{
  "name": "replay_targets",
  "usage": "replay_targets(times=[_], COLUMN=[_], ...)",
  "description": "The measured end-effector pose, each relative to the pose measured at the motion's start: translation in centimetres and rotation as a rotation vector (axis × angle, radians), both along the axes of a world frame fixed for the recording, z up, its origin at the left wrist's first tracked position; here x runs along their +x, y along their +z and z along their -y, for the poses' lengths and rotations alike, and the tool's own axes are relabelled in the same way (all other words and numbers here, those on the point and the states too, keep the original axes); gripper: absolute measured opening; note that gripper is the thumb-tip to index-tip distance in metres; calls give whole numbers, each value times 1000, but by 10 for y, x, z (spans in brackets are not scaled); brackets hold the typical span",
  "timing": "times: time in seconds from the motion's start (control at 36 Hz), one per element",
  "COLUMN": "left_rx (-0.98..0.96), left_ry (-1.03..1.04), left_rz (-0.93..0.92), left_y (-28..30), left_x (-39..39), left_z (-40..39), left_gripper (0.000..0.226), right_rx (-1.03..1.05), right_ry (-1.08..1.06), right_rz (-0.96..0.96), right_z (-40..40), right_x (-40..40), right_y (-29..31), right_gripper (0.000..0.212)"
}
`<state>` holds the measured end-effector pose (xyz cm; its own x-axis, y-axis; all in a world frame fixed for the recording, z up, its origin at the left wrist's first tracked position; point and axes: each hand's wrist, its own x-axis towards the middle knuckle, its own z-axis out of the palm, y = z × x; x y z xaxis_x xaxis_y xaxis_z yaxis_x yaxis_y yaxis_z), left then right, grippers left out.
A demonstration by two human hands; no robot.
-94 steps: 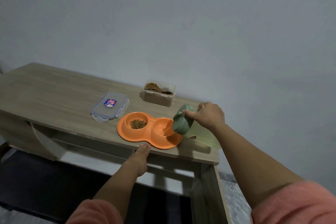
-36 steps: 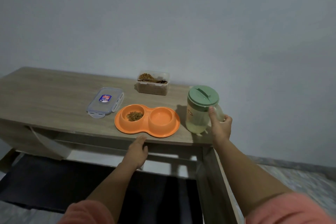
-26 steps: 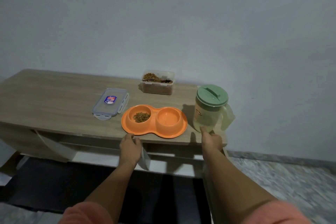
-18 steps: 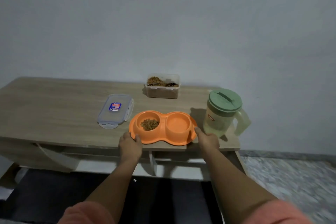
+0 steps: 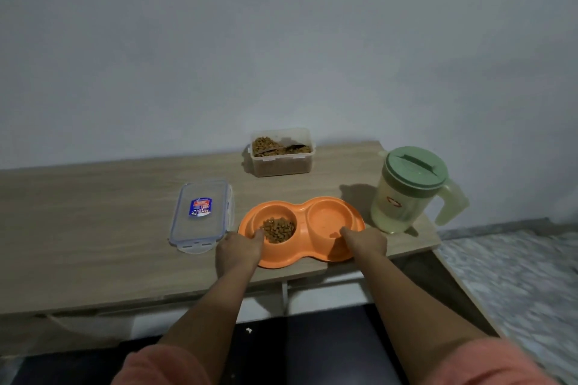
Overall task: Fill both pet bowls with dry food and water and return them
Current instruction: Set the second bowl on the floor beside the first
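An orange double pet bowl (image 5: 301, 212) lies near the front edge of the wooden table (image 5: 93, 228). Its left cup holds brown dry food (image 5: 278, 229); its right cup (image 5: 330, 216) looks wet, the water level hard to tell. My left hand (image 5: 240, 248) grips the dish's left front rim, thumb over the edge by the food. My right hand (image 5: 364, 242) grips the right front rim, thumb on top. A pale green pitcher (image 5: 409, 191) with a green lid stands upright to the right, apart from my hands.
A clear plastic tub (image 5: 281, 151) of dry food stands open by the wall. Its clear lid (image 5: 201, 212) with a blue label lies flat left of the dish. The table's right end is just past the pitcher. Dark floor lies below, patterned floor to the right.
My right hand stood the pitcher upright, let go and moved left to the dish. Both hands have closed on the dish's front rim.
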<state>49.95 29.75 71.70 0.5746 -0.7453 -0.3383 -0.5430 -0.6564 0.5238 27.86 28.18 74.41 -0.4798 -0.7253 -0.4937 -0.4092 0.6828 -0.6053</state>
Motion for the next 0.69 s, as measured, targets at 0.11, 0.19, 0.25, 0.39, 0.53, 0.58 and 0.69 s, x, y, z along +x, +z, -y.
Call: replay_targets(times=[0.11, 0.19, 0.25, 0.39, 0.53, 0.58, 0.69], left_rx=[17, 8, 6, 44, 43, 35, 9], left_ry=[-29, -38, -48, -63, -89, -102, -121], left_rz=[49, 78, 85, 81, 40, 15, -66], left_y=[2, 4, 6, 8, 13, 16, 25], left_x=[1, 0, -1, -8, -25, -37, -66], left_z=[-4, -10, -14, -28, -46, -57, -82], left_gripper=[66, 63, 61, 62, 64, 63, 64], right_rx=[9, 5, 7, 0, -29, -45, -56], right_ry=[-35, -66, -80, -130, -178, -206, -260], right_rz=[3, 14, 30, 46, 61, 73, 80], right_z=[-6, -16, -25, -48, -73, -86, -119], right_x=[4, 6, 5, -2, -21, -31, -59], right_y=[2, 2, 1, -1, 3, 6, 12], right_gripper=[54, 55, 55, 57, 55, 59, 63])
